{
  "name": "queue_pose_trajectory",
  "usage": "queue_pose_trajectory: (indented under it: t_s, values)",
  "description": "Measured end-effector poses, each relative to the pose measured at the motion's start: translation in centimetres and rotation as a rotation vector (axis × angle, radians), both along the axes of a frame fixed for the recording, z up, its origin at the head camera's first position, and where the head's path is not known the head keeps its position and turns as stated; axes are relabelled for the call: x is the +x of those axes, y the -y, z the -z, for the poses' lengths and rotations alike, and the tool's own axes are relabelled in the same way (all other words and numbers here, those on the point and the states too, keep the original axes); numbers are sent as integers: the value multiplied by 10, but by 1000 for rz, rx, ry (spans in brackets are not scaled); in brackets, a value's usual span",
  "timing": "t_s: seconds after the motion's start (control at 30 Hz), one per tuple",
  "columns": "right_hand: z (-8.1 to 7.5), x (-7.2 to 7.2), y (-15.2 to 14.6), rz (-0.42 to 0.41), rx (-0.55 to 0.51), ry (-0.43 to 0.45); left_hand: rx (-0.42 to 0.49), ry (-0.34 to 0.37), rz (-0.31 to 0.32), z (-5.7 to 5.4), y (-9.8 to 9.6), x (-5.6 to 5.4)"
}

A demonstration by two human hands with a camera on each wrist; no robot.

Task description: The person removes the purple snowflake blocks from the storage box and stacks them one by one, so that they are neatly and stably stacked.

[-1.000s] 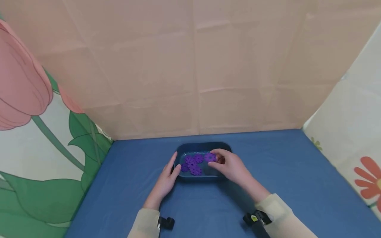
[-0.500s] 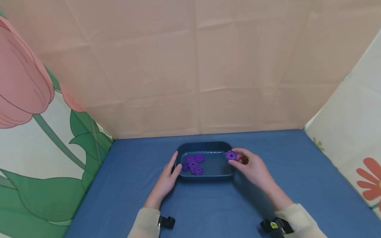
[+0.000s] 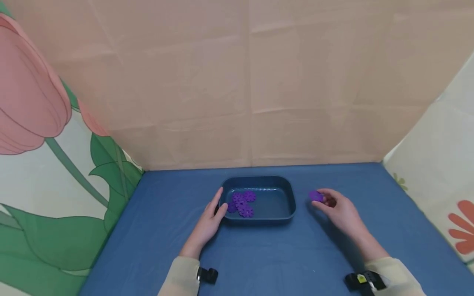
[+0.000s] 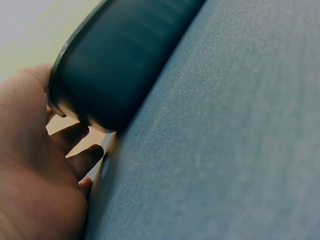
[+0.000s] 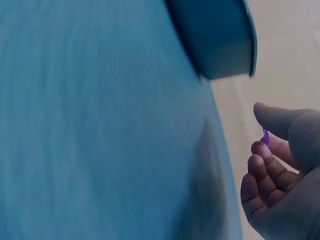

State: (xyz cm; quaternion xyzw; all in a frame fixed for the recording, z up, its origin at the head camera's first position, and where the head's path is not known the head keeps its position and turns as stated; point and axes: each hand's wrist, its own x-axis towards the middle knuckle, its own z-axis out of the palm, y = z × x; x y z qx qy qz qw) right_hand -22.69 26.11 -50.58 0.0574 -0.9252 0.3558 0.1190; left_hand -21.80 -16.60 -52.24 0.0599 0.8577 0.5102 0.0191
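Note:
In the head view, my right hand [image 3: 342, 211] pinches a purple notched disc [image 3: 316, 196] between thumb and fingers, right of the tray and above the cloth. The right wrist view shows this disc [image 5: 266, 136] edge-on as a thin purple sliver behind the thumb. A dark blue rectangular tray [image 3: 274, 218] holds several more purple notched discs [image 3: 242, 203], overlapping in its left half. My left hand [image 3: 207, 224] holds the tray's left end, thumb over the rim near the front corner and fingers along the outer wall. The left wrist view shows those fingers [image 4: 82, 162] against the tray's outside [image 4: 115, 65].
A blue cloth [image 3: 259, 259] covers the table. A plain tan sheet [image 3: 248, 82] rises at the back. Panels with printed flowers stand on the left [image 3: 48, 230] and right [image 3: 437, 172]. Each wrist wears a black camera strap.
My right hand has carried the purple disc from inside the tray, over its right rim, to the right side. The left hand stays on the tray; the other discs lie as before.

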Motion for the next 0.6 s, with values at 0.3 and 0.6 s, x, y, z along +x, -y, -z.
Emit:
queue_pose_trajectory:
  t_s: [0.3,0.6]
  values:
    - [10,-6,-20,-57,69,69,8,-4,12,-1,1,0]
    - [11,-10,-20,-79,153,122,8,10,12,-2,1,0]
